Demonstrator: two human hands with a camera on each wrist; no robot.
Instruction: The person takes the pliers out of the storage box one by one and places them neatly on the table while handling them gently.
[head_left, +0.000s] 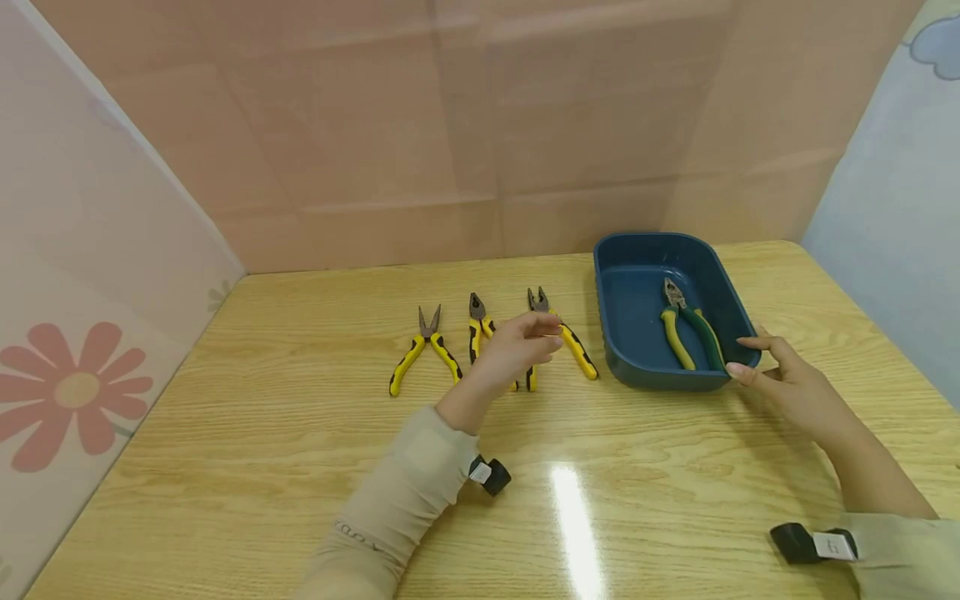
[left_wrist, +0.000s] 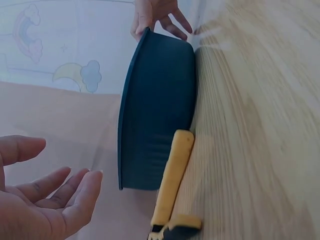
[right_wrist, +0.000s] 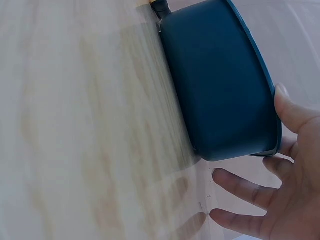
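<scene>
My left hand (head_left: 510, 354) hovers with loosely bent fingers over the pliers on the table, holding nothing. Beneath and beside it lie combination pliers (head_left: 477, 308), partly hidden by the hand, and another pair of pliers (head_left: 577, 348) with spread yellow-black handles. Farther left are long-nose pliers (head_left: 408, 363), jaws apart. At the right, my right hand (head_left: 798, 396) pinches the near right corner of a blue plastic bin (head_left: 663, 380), thumb and index finger at its rim; the right wrist view shows the other fingers (right_wrist: 245, 190) off the wall. Inside the bin rest green-and-yellow pliers (head_left: 708, 337).
The wood-grain table (head_left: 247, 433) meets a brownish-pink draped backdrop (head_left: 375, 150) behind the bin and tools. Patterned panels stand on the left (head_left: 75, 208) and right (head_left: 892, 217). One yellow handle (left_wrist: 175, 170) lies close to the bin's left side.
</scene>
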